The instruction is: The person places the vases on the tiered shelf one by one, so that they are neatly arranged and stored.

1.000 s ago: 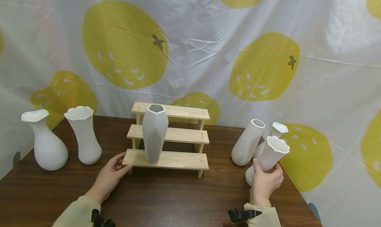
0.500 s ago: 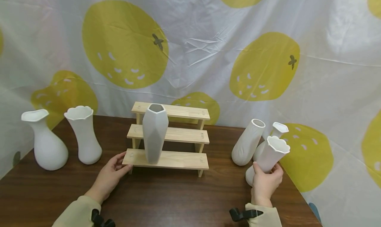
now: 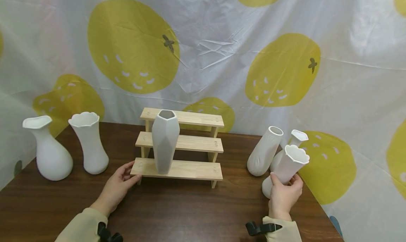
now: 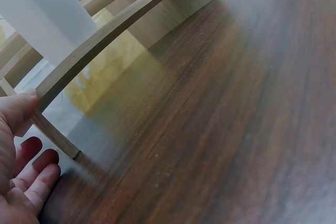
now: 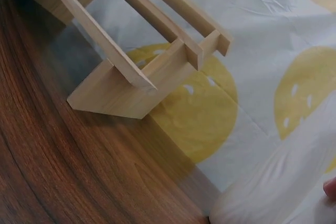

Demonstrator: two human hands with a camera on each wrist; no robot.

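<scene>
A faceted white vase point(image 3: 165, 143) stands upright on the lowest step of a three-step wooden stand point(image 3: 196, 169). My left hand point(image 3: 115, 189) holds the left end of that step, thumb at its front edge. In the left wrist view, the other visible fingers of the left hand point(image 4: 23, 166) are bent beside the stand's leg. On the right, my right hand point(image 3: 284, 196) grips a scalloped-rim white vase point(image 3: 289, 164) around its body; the vase leans to the right. The right wrist view shows only a fingertip at its right edge.
Beside the gripped vase are a leaning cylindrical white vase point(image 3: 263, 154) and a partly hidden narrow-necked vase point(image 3: 297, 138). At the left stand a bent-necked vase point(image 3: 52, 154) and another scalloped vase point(image 3: 92, 147). A patterned cloth point(image 3: 206, 55) hangs behind the brown table point(image 3: 184, 213).
</scene>
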